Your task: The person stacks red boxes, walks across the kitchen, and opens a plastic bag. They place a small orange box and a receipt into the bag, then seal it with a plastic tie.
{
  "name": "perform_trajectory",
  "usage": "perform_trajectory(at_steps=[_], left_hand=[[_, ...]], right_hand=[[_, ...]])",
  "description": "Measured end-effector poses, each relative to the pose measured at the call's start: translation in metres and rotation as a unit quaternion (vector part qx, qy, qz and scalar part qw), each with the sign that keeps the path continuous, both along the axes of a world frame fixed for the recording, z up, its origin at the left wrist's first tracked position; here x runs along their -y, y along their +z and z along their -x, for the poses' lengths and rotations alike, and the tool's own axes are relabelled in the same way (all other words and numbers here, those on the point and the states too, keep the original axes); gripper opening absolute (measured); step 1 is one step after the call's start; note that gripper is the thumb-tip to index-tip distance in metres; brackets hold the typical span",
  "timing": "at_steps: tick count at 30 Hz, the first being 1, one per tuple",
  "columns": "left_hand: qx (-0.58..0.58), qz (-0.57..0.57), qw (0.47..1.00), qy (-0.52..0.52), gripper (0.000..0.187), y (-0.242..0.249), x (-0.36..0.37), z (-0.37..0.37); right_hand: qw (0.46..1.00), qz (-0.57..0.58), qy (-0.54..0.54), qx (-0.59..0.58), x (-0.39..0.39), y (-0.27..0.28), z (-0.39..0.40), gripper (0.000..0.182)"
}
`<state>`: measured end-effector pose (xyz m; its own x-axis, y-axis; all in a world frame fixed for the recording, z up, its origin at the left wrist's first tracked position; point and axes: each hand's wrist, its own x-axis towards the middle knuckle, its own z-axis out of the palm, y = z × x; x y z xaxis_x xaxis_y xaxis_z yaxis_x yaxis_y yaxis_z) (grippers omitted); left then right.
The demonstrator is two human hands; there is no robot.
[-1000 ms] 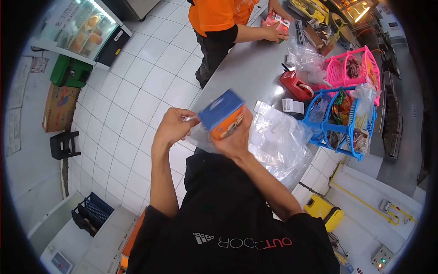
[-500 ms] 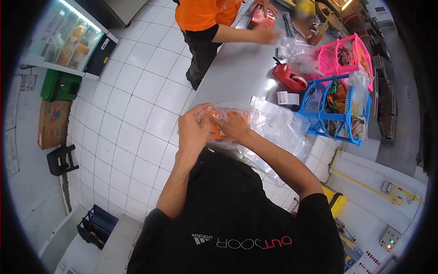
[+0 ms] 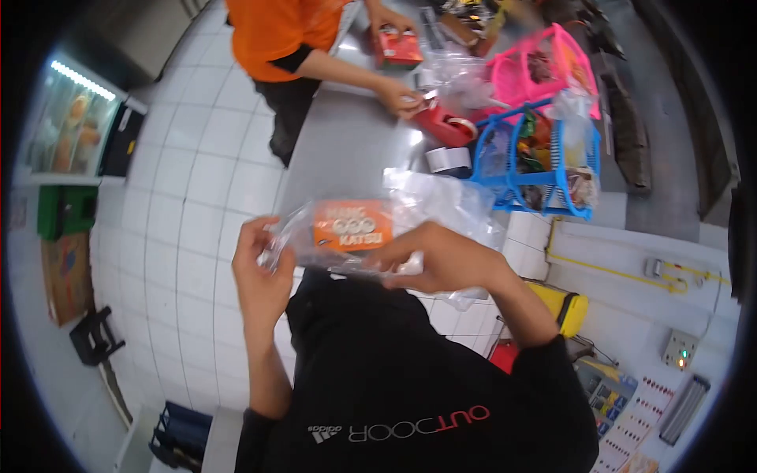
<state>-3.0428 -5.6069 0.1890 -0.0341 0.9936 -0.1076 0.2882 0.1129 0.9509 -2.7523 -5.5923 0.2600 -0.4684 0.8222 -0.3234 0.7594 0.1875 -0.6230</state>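
Observation:
An orange box [image 3: 352, 225] with white lettering lies inside a clear plastic bag [image 3: 300, 229] at the near edge of the metal table. My left hand [image 3: 264, 272] pinches the bag's left end. Bunched plastic is between the fingers of my right hand [image 3: 441, 256], at the lower right corner of the box. More clear plastic sheets [image 3: 445, 201] lie on the table just beyond my right hand.
Across the steel table [image 3: 339, 150], a co-worker in orange [image 3: 272, 39] holds a red box [image 3: 398, 47] and reaches to a red tape dispenser [image 3: 443, 124]. A white-labelled roll [image 3: 449, 161], a blue basket [image 3: 512, 185] and a pink basket [image 3: 512, 71] stand at the right.
Both my hands have moved apart, uncovering the box's printed face. The co-worker's hand has reached the tape dispenser. The whole view has shifted.

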Motion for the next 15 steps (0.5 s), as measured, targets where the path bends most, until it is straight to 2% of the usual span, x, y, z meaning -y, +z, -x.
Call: perform_trajectory(at_steps=[1, 2, 3, 4, 6, 7, 9, 10, 11, 12, 13, 15], left_hand=[[0.052, 0.036, 0.998, -0.009, 0.048, -0.002, 0.003, 0.000], [0.099, 0.074, 0.992, -0.015, 0.054, -0.001, 0.009, 0.001], [0.142, 0.111, 0.983, -0.016, 0.059, -0.001, 0.013, 0.003], [0.118, 0.097, 0.988, -0.007, 0.067, 0.003, 0.015, 0.005], [0.065, 0.070, 0.995, 0.003, 0.083, 0.011, 0.018, 0.011], [0.055, 0.083, 0.995, 0.031, 0.099, 0.009, 0.017, 0.015], [0.010, 0.029, 0.999, 0.026, 0.100, 0.016, 0.008, 0.019], [-0.014, 0.003, 1.000, 0.017, 0.100, 0.021, 0.004, 0.021], [0.017, -0.019, 0.999, 0.026, 0.099, 0.026, -0.001, 0.020], [0.017, -0.060, 0.998, -0.015, 0.098, 0.032, -0.005, 0.019], [0.019, -0.099, 0.993, -0.054, 0.098, 0.039, -0.009, 0.016], [0.034, -0.185, 0.971, -0.147, 0.094, 0.060, -0.021, -0.005]], right_hand=[[0.987, -0.020, -0.145, -0.062, -0.014, -0.012, -0.017, 0.024], [0.950, -0.039, -0.281, -0.128, -0.029, -0.028, -0.034, 0.024], [0.919, -0.095, -0.378, -0.061, -0.049, -0.053, -0.053, 0.029], [0.869, -0.149, -0.472, 0.005, -0.067, -0.089, -0.076, 0.035], [0.834, -0.230, -0.439, 0.244, -0.077, -0.199, -0.131, 0.035], [0.812, -0.265, -0.450, 0.260, -0.076, -0.224, -0.135, 0.037], [0.766, -0.334, -0.466, 0.292, -0.077, -0.244, -0.130, 0.040], [0.806, -0.260, -0.498, 0.188, -0.071, -0.248, -0.138, 0.043], [0.829, -0.185, -0.522, 0.079, -0.068, -0.241, -0.146, 0.046], [0.837, -0.111, -0.534, -0.034, -0.067, -0.229, -0.151, 0.049], [0.833, -0.111, -0.528, -0.122, -0.054, -0.196, -0.141, 0.043], [0.781, 0.013, -0.469, -0.411, -0.015, -0.098, -0.104, 0.030]])
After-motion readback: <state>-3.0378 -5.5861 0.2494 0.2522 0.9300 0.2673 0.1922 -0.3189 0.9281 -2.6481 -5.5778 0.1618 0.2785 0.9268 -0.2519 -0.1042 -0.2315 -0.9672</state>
